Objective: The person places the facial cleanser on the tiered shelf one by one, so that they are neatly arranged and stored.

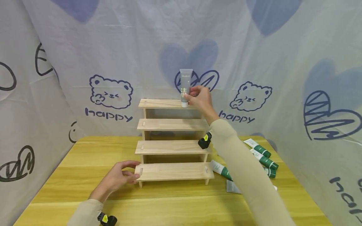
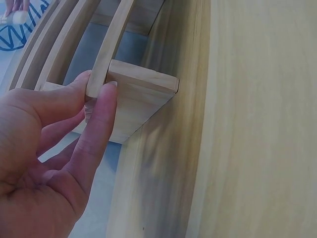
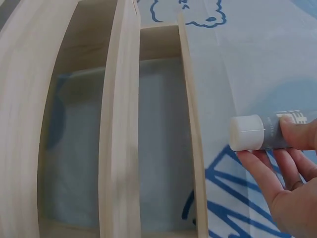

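The work looked barely begun: 1 grey tube (image 1: 185,88) stood cap-down at the right end of the top shelf (image 1: 164,103) of the 4-step wooden rack (image 1: 172,146), while the 3 lower steps carried nothing and the remaining tubes (image 1: 261,157) lay on the desk (image 1: 70,175) at about 4 o'clock from the rack, so by my judgement most of the placing was left. The right hand (image 1: 200,99) pinched the grey tube low on its body, fingers curled round it just above the white cap (image 3: 246,133), which sat at or just over the shelf; I could not tell whether it rested fully. The left hand (image 1: 117,179) was at 9 o'clock of the rack, thumb and fingers closed on the left end of the bottom shelf (image 1: 173,171), as the left wrist view showed, steadying it. The rack was pale unfinished wood, flat boards slotted into side panels, matte with faint grain. The grey tube was soft translucent plastic, flat at the crimped top, round at the smooth cap. The lying tubes were white with dark green ends. The desk was yellowish wood-grain; a thin printed fabric backdrop (image 1: 113,94) with bears and hearts hung behind.
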`<control>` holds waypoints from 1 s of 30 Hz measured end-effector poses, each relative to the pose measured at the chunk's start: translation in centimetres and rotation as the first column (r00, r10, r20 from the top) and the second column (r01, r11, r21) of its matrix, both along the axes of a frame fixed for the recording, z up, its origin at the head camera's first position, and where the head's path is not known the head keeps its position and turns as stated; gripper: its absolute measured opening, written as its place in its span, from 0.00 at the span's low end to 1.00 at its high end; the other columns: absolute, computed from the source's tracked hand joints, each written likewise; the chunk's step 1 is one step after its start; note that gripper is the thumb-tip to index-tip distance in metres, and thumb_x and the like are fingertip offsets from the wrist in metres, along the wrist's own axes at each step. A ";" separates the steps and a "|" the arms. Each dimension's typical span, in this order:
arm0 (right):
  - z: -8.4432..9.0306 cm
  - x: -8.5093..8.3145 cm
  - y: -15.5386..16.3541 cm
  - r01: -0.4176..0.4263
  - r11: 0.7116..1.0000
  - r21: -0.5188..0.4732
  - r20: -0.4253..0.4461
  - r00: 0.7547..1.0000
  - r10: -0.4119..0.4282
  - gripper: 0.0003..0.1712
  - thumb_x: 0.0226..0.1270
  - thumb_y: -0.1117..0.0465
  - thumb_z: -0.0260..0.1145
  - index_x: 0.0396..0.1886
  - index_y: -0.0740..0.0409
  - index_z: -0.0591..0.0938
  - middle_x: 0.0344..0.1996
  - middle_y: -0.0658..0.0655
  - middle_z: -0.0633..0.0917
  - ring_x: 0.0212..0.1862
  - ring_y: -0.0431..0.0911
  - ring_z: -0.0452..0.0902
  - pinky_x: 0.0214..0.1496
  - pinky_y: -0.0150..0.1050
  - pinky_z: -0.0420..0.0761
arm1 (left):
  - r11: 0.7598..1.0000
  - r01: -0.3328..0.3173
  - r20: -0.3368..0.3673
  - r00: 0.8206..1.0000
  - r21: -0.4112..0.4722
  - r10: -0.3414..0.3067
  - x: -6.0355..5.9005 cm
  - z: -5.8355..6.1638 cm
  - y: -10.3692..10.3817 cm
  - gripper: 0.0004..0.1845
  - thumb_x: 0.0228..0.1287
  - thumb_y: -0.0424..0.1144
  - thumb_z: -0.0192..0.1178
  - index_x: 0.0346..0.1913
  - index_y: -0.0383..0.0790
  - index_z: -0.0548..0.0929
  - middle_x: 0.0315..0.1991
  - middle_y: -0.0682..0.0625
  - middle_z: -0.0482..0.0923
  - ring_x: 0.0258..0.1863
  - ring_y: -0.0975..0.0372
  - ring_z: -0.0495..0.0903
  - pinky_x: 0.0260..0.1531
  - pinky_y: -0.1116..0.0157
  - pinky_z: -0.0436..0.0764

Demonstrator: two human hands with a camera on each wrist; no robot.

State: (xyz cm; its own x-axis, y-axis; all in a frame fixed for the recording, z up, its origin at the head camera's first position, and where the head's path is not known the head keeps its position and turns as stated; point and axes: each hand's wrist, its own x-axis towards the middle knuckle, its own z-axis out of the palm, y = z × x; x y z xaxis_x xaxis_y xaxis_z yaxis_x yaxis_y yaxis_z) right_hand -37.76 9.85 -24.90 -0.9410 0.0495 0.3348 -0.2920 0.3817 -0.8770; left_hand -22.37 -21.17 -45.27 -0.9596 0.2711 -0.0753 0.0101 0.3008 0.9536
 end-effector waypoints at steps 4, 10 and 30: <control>-0.1 -0.7 -1.6 -0.002 1.000 -0.010 -0.040 0.999 0.001 0.20 0.54 0.64 0.73 0.46 0.66 0.79 0.39 0.61 0.82 0.40 0.47 0.80 0.36 0.37 0.87 | 1.000 -0.015 0.011 1.000 -0.007 0.015 0.0 -0.1 0.0 0.31 0.58 0.34 0.66 0.65 0.35 0.69 0.63 0.33 0.67 0.37 0.55 0.85 0.37 0.63 0.87; 0.0 -1.4 -4.1 0.017 0.999 0.038 -0.093 0.996 -0.013 0.19 0.53 0.63 0.74 0.43 0.66 0.80 0.39 0.62 0.84 0.38 0.46 0.82 0.32 0.31 0.86 | 0.999 -0.029 0.025 0.999 -0.014 0.029 -0.1 -0.1 -0.1 0.31 0.58 0.33 0.66 0.65 0.37 0.70 0.64 0.34 0.66 0.37 0.56 0.85 0.38 0.62 0.87; -2.3 -3.6 -10.0 0.088 0.994 0.058 -0.108 0.991 -0.081 0.18 0.50 0.60 0.76 0.39 0.63 0.82 0.36 0.59 0.87 0.39 0.47 0.83 0.44 0.37 0.83 | 0.999 -0.037 0.018 0.999 -0.010 0.038 0.0 -0.2 -0.1 0.30 0.58 0.33 0.66 0.64 0.38 0.71 0.64 0.35 0.66 0.37 0.56 0.85 0.38 0.62 0.87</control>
State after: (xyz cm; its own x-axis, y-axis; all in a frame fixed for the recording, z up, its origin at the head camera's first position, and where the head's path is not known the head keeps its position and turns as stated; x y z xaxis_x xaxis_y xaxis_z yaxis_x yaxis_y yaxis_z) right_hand -41.37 -0.20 -27.20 -0.8937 0.1028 0.4367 -0.3459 0.4622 -0.8165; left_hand -22.41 -21.27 -45.52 -0.9676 0.2341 -0.0950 -0.0183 0.3100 0.9506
